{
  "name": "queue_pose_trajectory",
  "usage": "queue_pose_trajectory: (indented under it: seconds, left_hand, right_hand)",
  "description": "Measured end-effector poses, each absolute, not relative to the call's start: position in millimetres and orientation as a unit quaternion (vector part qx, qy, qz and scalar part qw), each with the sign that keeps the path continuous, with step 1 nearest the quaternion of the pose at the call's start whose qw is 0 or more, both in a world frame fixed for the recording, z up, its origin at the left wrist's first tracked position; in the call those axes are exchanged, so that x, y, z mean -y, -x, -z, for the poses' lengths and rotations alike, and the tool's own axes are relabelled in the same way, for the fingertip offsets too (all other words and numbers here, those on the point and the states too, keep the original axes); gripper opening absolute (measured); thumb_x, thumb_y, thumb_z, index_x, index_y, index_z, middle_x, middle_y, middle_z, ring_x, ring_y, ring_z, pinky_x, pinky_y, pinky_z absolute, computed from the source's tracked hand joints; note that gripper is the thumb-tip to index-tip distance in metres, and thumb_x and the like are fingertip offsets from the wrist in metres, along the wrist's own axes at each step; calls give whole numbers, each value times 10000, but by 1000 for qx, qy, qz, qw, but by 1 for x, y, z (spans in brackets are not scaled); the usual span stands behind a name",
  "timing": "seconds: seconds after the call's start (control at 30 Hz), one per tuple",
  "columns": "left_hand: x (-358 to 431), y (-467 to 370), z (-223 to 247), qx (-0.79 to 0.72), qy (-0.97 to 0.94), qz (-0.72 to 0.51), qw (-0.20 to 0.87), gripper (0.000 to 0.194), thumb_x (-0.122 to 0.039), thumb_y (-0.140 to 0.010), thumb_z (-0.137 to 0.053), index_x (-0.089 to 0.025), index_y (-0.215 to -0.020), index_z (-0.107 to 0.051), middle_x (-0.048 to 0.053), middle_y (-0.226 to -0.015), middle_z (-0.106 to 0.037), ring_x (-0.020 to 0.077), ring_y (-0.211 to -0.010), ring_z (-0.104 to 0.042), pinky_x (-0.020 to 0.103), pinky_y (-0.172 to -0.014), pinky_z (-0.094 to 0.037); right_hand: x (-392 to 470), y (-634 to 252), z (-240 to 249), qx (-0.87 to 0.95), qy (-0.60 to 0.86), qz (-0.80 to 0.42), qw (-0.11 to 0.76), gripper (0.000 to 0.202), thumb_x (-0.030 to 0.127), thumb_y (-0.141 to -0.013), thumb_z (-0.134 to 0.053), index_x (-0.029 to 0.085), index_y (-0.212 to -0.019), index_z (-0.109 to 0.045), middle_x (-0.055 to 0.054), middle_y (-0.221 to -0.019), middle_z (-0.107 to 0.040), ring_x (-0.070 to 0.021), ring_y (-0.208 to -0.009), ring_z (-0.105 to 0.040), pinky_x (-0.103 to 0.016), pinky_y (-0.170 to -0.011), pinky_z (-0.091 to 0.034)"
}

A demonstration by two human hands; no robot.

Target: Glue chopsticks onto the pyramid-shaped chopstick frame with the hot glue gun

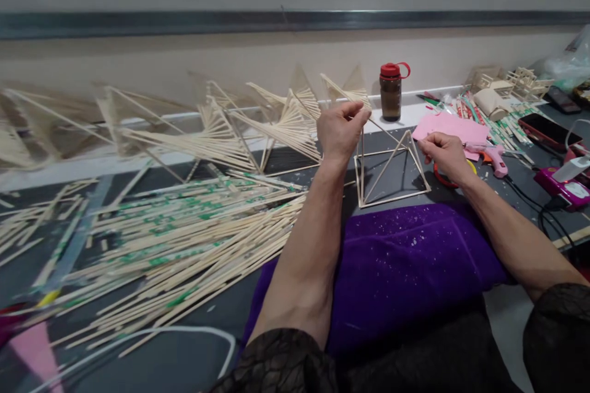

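A small open frame of thin wooden sticks [391, 199] stands on the dark table in front of me. My left hand [340, 132] is closed in a pinch at its upper left corner, where the sticks meet. To the right of the frame's peak, my right hand [445, 156] has its thumb and fingers pressed together. Whether a thin thread or a stick end is in that pinch is too small to make out. A purple cloth [410, 252] speckled with white bits lies across the front edge, under my forearms.
Loose wooden sticks [198, 245] and twisted stick structures [276, 120] spread leftward. Behind are a red-capped bottle [391, 92] and pink sheets [452, 128]. At right lie a pink glue gun [495, 159], a yellow-red tape roll [445, 179], a phone [550, 129] and a purple power box [565, 187] with cables.
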State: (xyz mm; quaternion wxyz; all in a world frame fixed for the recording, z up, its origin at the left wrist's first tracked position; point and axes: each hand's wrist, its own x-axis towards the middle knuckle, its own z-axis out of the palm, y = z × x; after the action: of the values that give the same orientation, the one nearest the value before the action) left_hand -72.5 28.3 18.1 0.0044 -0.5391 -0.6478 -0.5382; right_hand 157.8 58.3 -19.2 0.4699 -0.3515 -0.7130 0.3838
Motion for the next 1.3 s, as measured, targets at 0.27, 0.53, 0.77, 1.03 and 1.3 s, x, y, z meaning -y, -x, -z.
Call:
queue_pose_trajectory:
  seconds: [0.27, 0.53, 0.77, 1.03, 1.3]
  left_hand:
    - [-27, 66, -22, 669, 532, 519, 25, 181, -261, -790, -624, -236, -831, -799, 35, -870, -767, 206, -830, -678, 340, -812, -506]
    - [-26, 64, -24, 668, 530, 522, 12, 179, -254, -787, -608, -253, -817, -784, 12, -865, -764, 203, -849, -671, 349, -838, -510]
    - [-27, 65, -24, 657, 529, 538, 0, 151, -243, -777, -625, -227, -815, -770, 8, -829, -740, 204, -864, -662, 351, -875, -504]
    - [-27, 66, -23, 651, 528, 545, -3, 145, -260, -777, -630, -235, -815, -768, 9, -843, -750, 205, -867, -664, 358, -895, -505]
    - [-28, 67, -20, 653, 529, 542, -3, 215, -279, -789, -613, -208, -910, -776, 21, -876, -755, 197, -896, -670, 346, -905, -502]
  right_hand:
    - [-58, -157, 20, 711, 362, -378, 469, 219, 342, -775, -649, 188, -631, -590, 44, -549, -552, -100, -487, -528, -254, -523, -389]
    - [-59, -158, 19, 718, 362, -369, 466, 244, 348, -783, -652, 190, -614, -572, 47, -527, -541, -90, -485, -515, -251, -532, -388]
    - [-62, -160, 16, 715, 378, -365, 461, 238, 360, -797, -649, 196, -638, -581, 34, -558, -548, -98, -503, -521, -255, -540, -415]
    - [-74, -174, 10, 693, 392, -371, 478, 248, 345, -772, -665, 191, -609, -560, 29, -537, -537, -92, -471, -488, -239, -492, -388]
    - [-80, -178, 17, 847, 405, -239, 247, 124, 152, -748, -606, 182, -727, -725, -8, -705, -699, -152, -659, -614, -277, -650, -433]
